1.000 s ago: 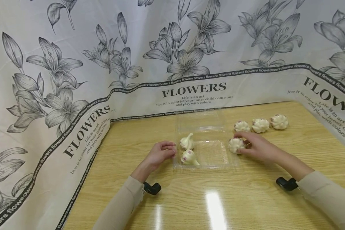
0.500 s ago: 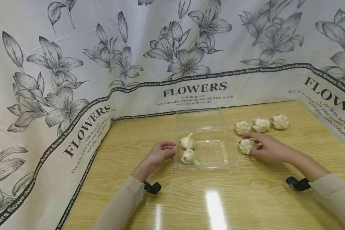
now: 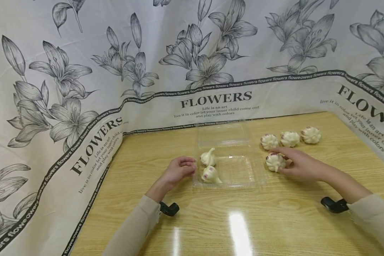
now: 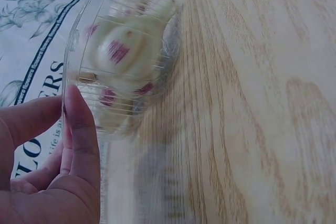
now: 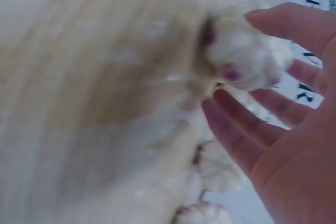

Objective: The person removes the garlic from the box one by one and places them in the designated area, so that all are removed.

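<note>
My left hand (image 3: 176,172) pinches the left rim of a clear plastic clamshell box (image 4: 73,51) between thumb and fingers. The lid (image 3: 222,133) lies back, away from me. Two garlic bulbs (image 3: 208,158) sit along the box's left side, the nearer one (image 3: 210,175) with its stem pointing right. Just right of the box, my right hand (image 3: 302,166) holds another garlic bulb (image 3: 275,162). In the right wrist view the thumb touches that bulb (image 5: 244,56), and the fingers spread around its other side. Whether it rests on the table is unclear.
Three more garlic bulbs stand in a row at the back right: a left one (image 3: 269,141), a middle one (image 3: 289,139) and a right one (image 3: 311,135). A flower-print cloth (image 3: 140,113) hangs behind and beside the wooden table (image 3: 211,217).
The right hand has moved right, away from the box, with its garlic bulb, which has turned. Over the last half second it has stayed nearly still. The left hand keeps its place.
</note>
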Action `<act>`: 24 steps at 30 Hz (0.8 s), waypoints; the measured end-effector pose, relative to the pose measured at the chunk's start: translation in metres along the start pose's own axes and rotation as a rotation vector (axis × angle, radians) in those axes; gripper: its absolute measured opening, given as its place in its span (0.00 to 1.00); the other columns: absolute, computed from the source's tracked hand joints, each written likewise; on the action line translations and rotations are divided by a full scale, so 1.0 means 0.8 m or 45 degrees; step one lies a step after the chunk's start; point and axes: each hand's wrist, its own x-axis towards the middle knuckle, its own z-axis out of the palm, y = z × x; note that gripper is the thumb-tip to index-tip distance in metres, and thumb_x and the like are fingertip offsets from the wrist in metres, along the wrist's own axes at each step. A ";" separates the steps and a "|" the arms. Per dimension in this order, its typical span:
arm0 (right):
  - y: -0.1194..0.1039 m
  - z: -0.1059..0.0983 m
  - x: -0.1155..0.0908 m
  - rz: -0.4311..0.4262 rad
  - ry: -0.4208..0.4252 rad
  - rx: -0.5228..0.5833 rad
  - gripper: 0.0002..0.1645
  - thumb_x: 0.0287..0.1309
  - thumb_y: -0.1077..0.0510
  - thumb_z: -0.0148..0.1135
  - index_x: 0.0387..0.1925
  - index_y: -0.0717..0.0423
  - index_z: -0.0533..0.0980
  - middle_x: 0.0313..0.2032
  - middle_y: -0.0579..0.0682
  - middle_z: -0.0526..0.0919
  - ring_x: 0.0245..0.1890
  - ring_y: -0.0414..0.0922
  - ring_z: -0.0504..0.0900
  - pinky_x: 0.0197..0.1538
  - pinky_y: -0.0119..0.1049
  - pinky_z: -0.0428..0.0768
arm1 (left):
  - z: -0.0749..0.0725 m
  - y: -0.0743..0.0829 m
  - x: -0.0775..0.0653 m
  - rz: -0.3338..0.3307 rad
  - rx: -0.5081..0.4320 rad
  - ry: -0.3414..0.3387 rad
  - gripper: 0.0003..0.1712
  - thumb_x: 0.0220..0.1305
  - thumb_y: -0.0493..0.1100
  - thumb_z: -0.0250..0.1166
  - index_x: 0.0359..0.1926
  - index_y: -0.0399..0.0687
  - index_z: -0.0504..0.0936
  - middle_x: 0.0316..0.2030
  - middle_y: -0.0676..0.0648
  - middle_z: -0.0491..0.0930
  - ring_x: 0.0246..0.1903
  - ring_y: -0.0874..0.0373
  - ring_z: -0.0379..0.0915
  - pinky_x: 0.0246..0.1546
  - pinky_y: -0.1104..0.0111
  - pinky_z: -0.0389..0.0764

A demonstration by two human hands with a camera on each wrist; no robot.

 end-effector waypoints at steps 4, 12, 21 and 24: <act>-0.016 -0.014 -0.004 0.025 -0.008 -0.070 0.46 0.58 0.61 0.75 0.72 0.66 0.63 0.67 0.72 0.67 0.61 0.70 0.73 0.58 0.65 0.78 | 0.000 -0.003 0.001 0.001 0.000 -0.011 0.20 0.69 0.25 0.60 0.61 0.26 0.72 0.38 0.45 0.79 0.34 0.58 0.80 0.40 0.69 0.85; -0.082 -0.022 0.019 0.000 0.062 -0.069 0.38 0.66 0.56 0.69 0.70 0.67 0.65 0.68 0.70 0.68 0.69 0.73 0.62 0.67 0.74 0.63 | -0.002 -0.003 0.002 0.004 -0.008 -0.001 0.21 0.69 0.26 0.60 0.61 0.25 0.72 0.39 0.44 0.78 0.34 0.58 0.80 0.40 0.69 0.85; -0.135 0.048 0.067 -0.046 0.038 0.070 0.32 0.68 0.49 0.66 0.63 0.67 0.73 0.57 0.65 0.80 0.53 0.60 0.81 0.54 0.59 0.82 | -0.003 -0.002 0.000 0.003 -0.010 0.007 0.21 0.69 0.25 0.61 0.61 0.25 0.72 0.40 0.44 0.79 0.34 0.57 0.80 0.41 0.69 0.85; -0.146 0.074 0.084 -0.067 0.015 0.092 0.30 0.67 0.50 0.67 0.60 0.69 0.75 0.55 0.65 0.82 0.50 0.58 0.82 0.53 0.56 0.83 | -0.003 -0.003 0.002 0.007 -0.011 0.001 0.21 0.69 0.25 0.61 0.61 0.25 0.72 0.40 0.44 0.79 0.34 0.57 0.80 0.41 0.69 0.85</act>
